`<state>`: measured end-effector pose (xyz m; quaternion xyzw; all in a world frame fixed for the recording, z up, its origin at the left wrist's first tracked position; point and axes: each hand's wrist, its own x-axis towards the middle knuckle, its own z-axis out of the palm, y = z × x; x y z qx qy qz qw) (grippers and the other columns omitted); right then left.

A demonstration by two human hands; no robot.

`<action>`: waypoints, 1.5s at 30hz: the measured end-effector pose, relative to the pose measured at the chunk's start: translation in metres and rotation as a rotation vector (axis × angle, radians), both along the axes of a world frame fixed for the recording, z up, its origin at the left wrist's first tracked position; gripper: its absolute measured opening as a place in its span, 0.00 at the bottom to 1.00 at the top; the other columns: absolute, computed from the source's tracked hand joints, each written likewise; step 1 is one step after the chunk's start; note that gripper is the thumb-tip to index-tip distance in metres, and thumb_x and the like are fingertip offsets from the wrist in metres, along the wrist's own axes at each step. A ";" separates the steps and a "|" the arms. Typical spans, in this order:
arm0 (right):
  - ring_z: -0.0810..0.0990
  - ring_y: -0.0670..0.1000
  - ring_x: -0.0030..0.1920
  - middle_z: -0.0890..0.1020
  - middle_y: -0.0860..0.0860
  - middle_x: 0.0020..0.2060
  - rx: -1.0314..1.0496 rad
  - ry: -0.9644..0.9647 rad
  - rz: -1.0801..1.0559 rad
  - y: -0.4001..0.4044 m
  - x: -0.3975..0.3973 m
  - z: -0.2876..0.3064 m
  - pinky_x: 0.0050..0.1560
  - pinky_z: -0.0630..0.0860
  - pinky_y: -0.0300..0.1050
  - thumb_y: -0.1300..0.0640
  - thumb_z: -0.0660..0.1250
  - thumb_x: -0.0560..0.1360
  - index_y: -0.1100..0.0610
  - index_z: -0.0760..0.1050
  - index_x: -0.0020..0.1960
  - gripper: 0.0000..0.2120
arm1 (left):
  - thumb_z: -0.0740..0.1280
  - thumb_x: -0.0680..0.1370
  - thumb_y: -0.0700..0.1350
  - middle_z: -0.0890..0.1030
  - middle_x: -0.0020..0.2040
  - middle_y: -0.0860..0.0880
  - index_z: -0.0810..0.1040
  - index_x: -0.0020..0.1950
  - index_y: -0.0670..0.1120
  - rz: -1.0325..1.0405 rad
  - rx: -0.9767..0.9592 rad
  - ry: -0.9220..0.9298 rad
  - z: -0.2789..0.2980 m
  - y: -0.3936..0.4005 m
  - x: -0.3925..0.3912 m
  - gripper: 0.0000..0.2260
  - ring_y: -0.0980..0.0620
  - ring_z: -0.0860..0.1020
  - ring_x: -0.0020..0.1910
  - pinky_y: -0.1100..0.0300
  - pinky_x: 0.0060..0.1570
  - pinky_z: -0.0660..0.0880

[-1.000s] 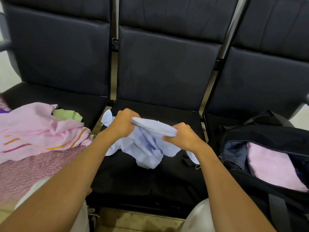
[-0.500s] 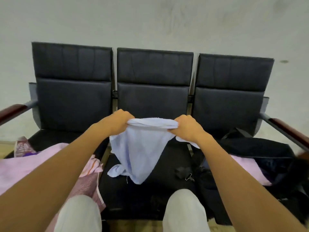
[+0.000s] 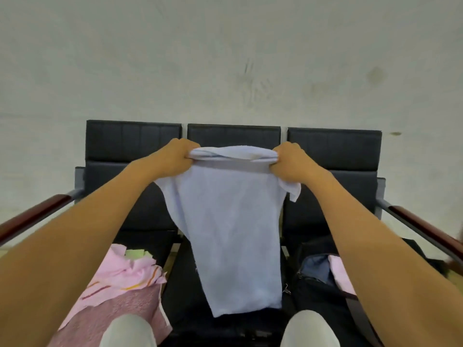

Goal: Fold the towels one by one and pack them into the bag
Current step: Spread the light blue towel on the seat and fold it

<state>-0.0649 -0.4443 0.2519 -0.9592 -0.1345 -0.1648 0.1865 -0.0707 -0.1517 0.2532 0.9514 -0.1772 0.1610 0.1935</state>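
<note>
The person is holding a pale lavender-blue terry towel (image 3: 230,229) up in the air in front of a row of three black padded seats (image 3: 233,139). The left hand (image 3: 175,156) is gripping the towel's upper left corner with its fingers curled into a fist around bunched cloth, and the right hand (image 3: 290,160) is gripping the upper right corner in the same way, a small flap of towel sticking out below it. The top edge is stretching between the two fists, and the rest of the towel is hanging down over the middle seat, its lower edge ending above the person's light-trousered knees (image 3: 127,329).

On the left seat a heap of pink towels with orange and red stripes (image 3: 125,276) is lying, with a pale green cloth (image 3: 136,254) showing behind it and a darker mauve textured towel (image 3: 112,314) beneath it. On the right seat a black fabric bag (image 3: 313,279) is standing unzipped, with a folded pink towel (image 3: 339,274) lying inside it. Wooden armrests (image 3: 32,216) are flanking the row, and a grey-white wall (image 3: 225,58) is rising behind it.
</note>
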 end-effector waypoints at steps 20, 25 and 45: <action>0.72 0.52 0.34 0.73 0.51 0.32 -0.066 -0.030 -0.062 -0.003 0.128 -0.012 0.33 0.67 0.43 0.66 0.60 0.78 0.57 0.68 0.35 0.14 | 0.64 0.76 0.40 0.77 0.37 0.44 0.75 0.39 0.43 0.285 0.336 -0.152 -0.011 -0.010 0.118 0.06 0.45 0.74 0.33 0.55 0.35 0.69; 0.71 0.55 0.36 0.68 0.51 0.32 -0.118 -0.241 -0.169 0.000 0.149 0.006 0.38 0.69 0.49 0.71 0.57 0.76 0.60 0.70 0.40 0.10 | 0.63 0.74 0.38 0.74 0.36 0.42 0.69 0.35 0.45 0.318 0.323 -0.279 0.016 -0.013 0.139 0.09 0.42 0.72 0.35 0.53 0.37 0.68; 0.77 0.52 0.39 0.78 0.53 0.37 -0.181 0.606 0.180 -0.005 0.045 -0.204 0.37 0.75 0.46 0.60 0.72 0.70 0.57 0.75 0.37 0.06 | 0.69 0.77 0.49 0.69 0.29 0.55 0.71 0.31 0.48 -0.119 0.257 0.516 -0.177 0.002 0.047 0.16 0.57 0.66 0.29 0.68 0.32 0.64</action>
